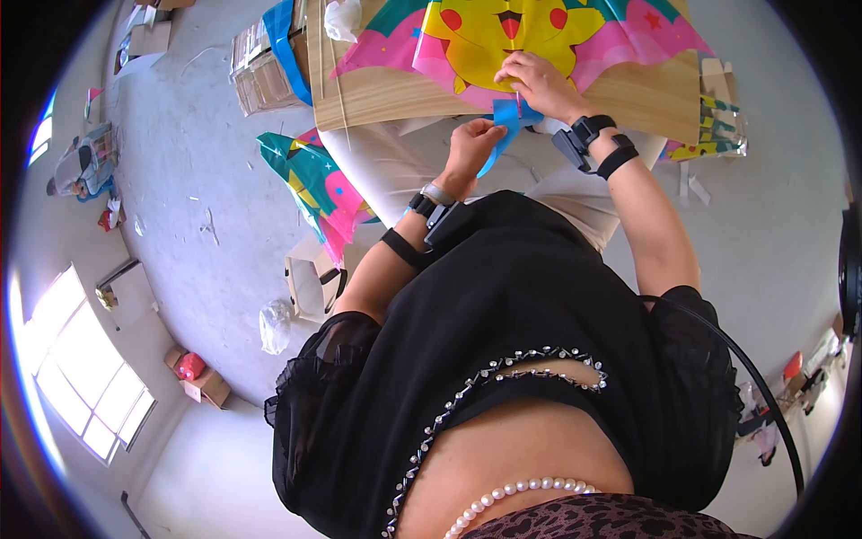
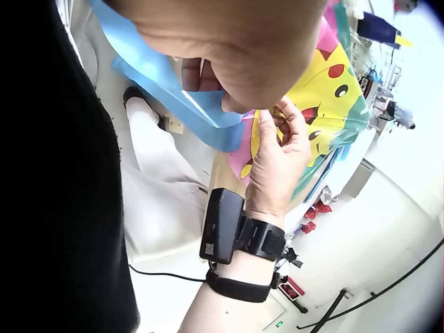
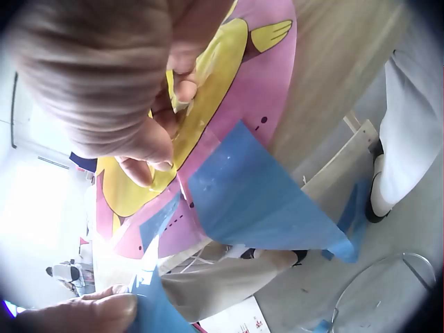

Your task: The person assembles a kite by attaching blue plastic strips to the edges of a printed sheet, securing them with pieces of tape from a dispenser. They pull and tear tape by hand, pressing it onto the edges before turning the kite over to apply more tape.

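In front of me is a wood-topped table, crumpled white plastic at its left end, a brown cardboard carton just beside it, scraps scattered over the grey floor. Further to my left I've got a bright paned window, an open box with a red bundle, a clear plastic bag just beside a pale container with dark straps, and a blurry grey heap. Off to my right, blurry clutter; the right wrist view adds a white sheet with red marks, low down.
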`<state>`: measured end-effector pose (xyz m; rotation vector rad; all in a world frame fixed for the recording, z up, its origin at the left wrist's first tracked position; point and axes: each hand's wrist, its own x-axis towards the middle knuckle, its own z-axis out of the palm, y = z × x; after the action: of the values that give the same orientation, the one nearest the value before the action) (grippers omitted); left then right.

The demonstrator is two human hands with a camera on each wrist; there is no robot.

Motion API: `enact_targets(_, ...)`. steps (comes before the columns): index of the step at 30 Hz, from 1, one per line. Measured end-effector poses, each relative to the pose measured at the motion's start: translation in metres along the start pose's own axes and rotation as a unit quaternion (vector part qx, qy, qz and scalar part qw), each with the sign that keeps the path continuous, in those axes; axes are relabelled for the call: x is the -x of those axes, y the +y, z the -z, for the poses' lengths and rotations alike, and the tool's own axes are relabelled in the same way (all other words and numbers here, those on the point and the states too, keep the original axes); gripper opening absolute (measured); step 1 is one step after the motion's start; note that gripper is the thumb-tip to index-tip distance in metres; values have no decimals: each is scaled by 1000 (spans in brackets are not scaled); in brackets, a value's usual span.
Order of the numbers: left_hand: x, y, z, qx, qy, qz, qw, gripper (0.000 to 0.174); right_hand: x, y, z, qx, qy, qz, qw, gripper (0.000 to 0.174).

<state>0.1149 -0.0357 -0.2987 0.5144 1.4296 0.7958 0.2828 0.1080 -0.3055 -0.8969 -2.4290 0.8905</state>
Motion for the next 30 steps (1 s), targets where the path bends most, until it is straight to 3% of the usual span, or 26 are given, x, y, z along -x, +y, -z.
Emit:
enact_targets(7, 1, 7, -2, 31, -8, -12, 999, 17, 0, 0, 1, 6, -5, 6, 1000, 23)
enact_targets(12, -4, -8, 3, -47, 10, -3, 999, 20, 0, -2, 3, -2, -14, -1, 1000, 21)
enact_targets(23, -13, -29, 24, -82, 2, 6, 997, 21, 3, -7, -7, 72, 19, -22, 997, 32)
enact_targets(30, -9, -39, 37, -54, 25, -65, 996, 16, 2, -12, -10, 94, 54, -10, 994, 19)
